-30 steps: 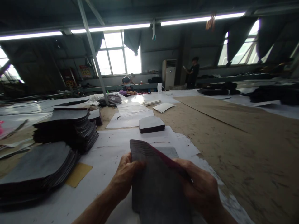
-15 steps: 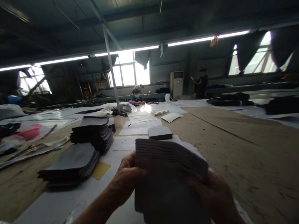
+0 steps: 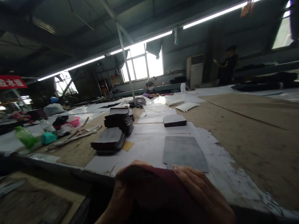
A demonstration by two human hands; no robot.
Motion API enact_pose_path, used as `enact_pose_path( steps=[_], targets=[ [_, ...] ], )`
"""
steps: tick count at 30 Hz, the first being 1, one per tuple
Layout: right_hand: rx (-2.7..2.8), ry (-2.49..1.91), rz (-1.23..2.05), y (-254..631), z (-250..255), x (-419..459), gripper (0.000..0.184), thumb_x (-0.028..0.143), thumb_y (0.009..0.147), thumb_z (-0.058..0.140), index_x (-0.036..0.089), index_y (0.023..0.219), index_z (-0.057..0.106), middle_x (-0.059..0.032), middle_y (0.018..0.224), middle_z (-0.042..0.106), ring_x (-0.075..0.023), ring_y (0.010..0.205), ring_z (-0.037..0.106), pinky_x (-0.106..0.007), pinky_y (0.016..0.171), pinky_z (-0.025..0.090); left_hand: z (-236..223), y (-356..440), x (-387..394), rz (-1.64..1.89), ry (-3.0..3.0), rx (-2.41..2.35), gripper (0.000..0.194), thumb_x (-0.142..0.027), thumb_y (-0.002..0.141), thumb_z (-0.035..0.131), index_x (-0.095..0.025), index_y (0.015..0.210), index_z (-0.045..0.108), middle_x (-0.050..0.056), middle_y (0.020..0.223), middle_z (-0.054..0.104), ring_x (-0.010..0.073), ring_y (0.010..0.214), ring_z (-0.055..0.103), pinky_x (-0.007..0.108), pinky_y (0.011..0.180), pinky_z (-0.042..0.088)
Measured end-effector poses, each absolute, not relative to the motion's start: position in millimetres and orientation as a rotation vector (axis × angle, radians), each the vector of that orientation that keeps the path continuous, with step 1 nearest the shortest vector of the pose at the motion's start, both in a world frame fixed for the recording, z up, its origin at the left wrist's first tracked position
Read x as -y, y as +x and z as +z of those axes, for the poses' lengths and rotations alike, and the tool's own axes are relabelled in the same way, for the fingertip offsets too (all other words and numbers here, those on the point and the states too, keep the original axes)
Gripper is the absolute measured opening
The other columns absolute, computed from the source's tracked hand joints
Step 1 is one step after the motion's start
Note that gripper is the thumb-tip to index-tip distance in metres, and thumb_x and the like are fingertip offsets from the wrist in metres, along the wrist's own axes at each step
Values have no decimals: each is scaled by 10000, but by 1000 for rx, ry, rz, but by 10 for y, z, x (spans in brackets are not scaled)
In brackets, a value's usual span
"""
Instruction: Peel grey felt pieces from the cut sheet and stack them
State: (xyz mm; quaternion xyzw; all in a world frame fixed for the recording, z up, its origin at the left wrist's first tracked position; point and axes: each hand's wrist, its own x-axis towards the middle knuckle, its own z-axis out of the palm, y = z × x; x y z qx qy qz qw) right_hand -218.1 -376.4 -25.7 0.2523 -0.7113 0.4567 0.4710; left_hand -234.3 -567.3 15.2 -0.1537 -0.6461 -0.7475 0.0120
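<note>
Both hands hold a bundle of dark maroon pieces [image 3: 154, 193] low in the view, in front of the table edge. My left hand [image 3: 121, 193] grips its left side with fingers curled round it. My right hand [image 3: 205, 196] lies over its right side, fingers closed on the top. Just beyond the bundle a single grey piece [image 3: 184, 152] lies flat on the white paper [image 3: 144, 149]. Further back a small stack of the same pieces [image 3: 174, 120] rests on the paper.
Two piles of dark pieces [image 3: 109, 141] [image 3: 119, 119] sit left of centre, beside a yellow card [image 3: 128, 145]. Bottles, a pink tub and clutter [image 3: 46, 130] fill the far left. Brown board [image 3: 252, 124] covers the right. One person sits [image 3: 150, 90] and another stands [image 3: 227, 67] far off.
The bundle has dropped from chest height over the table to below the table edge, maroon side now up. The view has swung left and back, uncovering a grey piece on the paper.
</note>
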Motion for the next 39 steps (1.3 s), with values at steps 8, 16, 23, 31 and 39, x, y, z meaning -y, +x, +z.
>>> enact_pose_path(
  steps=[8, 16, 23, 31, 39],
  targets=[
    [1998, 162, 2618, -1975, -125, 3822, 393, 336, 640, 690, 150, 986, 675, -73, 790, 711, -260, 650, 662, -364, 595, 551, 1, -2166, 5799, -2017, -408, 2296, 184, -241, 646, 702, -169, 813, 729, 47, 752, 663, 189, 706, 606, 263, 648, 477],
    [1733, 573, 1304, -1770, -500, 3932, 329, 160, 726, 588, 245, 1031, 678, -38, 929, 705, -231, 858, 648, -330, 774, 523, -238, -2098, 5773, -2663, -247, 1986, 313, -343, 612, 679, -161, 864, 717, 75, 785, 692, 216, 699, 625, 291, 636, 493],
    [1874, 309, 2062, -1844, -732, 3935, 286, 344, 742, 599, 165, 952, 676, -59, 750, 708, -227, 586, 655, -295, 483, 528, -157, -1996, 5859, -1693, -554, 2247, 187, -213, 653, 670, -207, 827, 741, 55, 827, 700, 216, 782, 627, 278, 703, 485],
    [1871, 277, 1829, -1790, -647, 3941, 300, 249, 692, 626, 252, 986, 692, -32, 877, 714, -222, 773, 665, -315, 696, 540, -336, -1959, 5768, -2694, 97, 1974, 206, -253, 560, 724, -144, 734, 707, 45, 710, 683, 202, 670, 613, 305, 659, 499],
    [1946, 284, 1668, -1800, -770, 3992, 238, 317, 655, 640, 194, 843, 719, -59, 803, 714, -256, 744, 657, -323, 648, 535, -347, -1938, 5858, -2196, -126, 2137, 224, -314, 637, 695, -180, 814, 723, 49, 821, 669, 201, 769, 602, 268, 694, 480]
  ],
)
